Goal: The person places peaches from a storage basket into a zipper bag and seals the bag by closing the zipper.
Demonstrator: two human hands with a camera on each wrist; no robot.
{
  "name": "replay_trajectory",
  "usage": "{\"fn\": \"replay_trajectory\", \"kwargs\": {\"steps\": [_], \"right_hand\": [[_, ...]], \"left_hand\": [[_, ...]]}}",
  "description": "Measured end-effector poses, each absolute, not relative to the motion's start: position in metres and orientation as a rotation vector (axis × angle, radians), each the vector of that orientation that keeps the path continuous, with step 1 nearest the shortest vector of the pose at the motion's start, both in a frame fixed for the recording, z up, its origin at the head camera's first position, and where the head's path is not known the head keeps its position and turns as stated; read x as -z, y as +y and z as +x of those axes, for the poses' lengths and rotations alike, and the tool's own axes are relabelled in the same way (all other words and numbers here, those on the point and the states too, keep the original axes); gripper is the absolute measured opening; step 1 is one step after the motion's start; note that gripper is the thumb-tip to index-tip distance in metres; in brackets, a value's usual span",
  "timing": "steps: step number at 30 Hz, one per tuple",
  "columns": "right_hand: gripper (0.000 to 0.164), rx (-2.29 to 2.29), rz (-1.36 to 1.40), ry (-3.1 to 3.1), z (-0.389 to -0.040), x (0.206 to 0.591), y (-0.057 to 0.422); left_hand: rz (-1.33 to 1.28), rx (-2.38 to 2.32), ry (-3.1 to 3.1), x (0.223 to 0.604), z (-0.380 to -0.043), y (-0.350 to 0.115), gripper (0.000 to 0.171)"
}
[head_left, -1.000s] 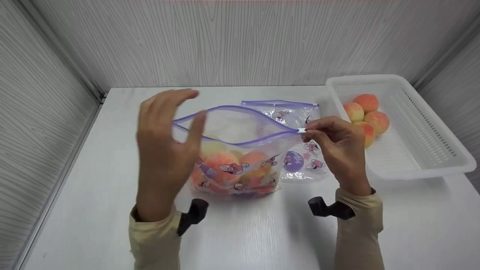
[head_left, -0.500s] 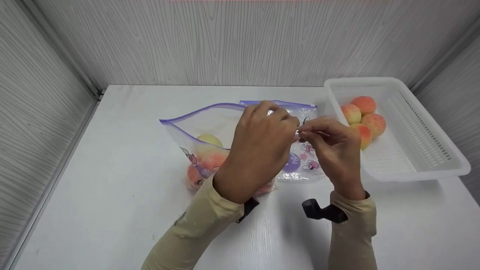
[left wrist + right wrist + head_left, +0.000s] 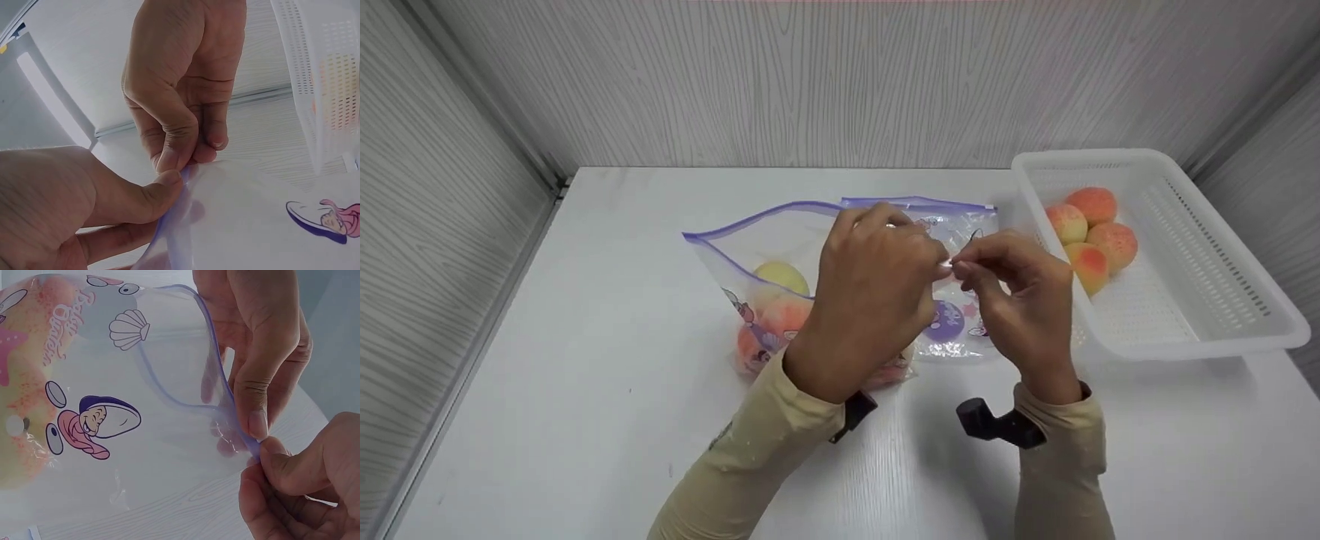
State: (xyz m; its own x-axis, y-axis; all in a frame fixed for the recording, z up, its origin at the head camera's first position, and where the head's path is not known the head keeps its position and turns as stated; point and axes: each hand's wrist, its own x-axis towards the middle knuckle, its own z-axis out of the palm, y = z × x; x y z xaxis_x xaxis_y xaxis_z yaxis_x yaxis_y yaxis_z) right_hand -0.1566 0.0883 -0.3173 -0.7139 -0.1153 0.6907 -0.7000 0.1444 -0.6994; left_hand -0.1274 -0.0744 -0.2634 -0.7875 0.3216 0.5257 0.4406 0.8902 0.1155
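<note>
A clear zip bag [image 3: 744, 304] with a purple zip edge and cartoon prints stands on the table, its mouth gaping on the left side. Peaches [image 3: 786, 313] fill its lower part, along with a pale yellow-green fruit [image 3: 781, 277]. My left hand [image 3: 874, 292] reaches across the bag and pinches the purple zip edge [image 3: 216, 354] near its right end. At the very corner, my right hand [image 3: 1024, 300] pinches the end of that edge between thumb and fingers. A small white bit, the bag's slider [image 3: 947, 264], shows between the fingertips. The left hand covers much of the bag.
A second, flat zip bag [image 3: 949, 349] with similar prints lies behind the hands. On the right stands a white perforated basket [image 3: 1192, 349] with several peaches [image 3: 1112, 246] at its left side. Pale wood-grain panels surround the white table [image 3: 585, 322] at the back and sides.
My left hand, earlier raised at the bag's left end, has crossed right to the zip edge beside the right hand. Since half a second ago, both hands have shifted only slightly left.
</note>
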Motion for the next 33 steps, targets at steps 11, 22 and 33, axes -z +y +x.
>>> {"fn": "replay_trajectory", "kwargs": {"steps": [11,22,33], "right_hand": [[0.009,-1.596,0.765,-1.947,-0.156,0.318,0.086],[0.009,-1.58,0.75,-1.964,-0.156,0.317,0.083],[0.009,-1.555,0.737,-1.974,-0.155,0.317,0.084]], "left_hand": [[-0.523,0.35,-2.589,0.262,-0.127,-0.078,0.01],[-0.499,0.392,-2.585,0.264,-0.125,-0.083,0.011],[-0.474,0.46,-2.578,0.265,-0.123,-0.095,0.012]]}}
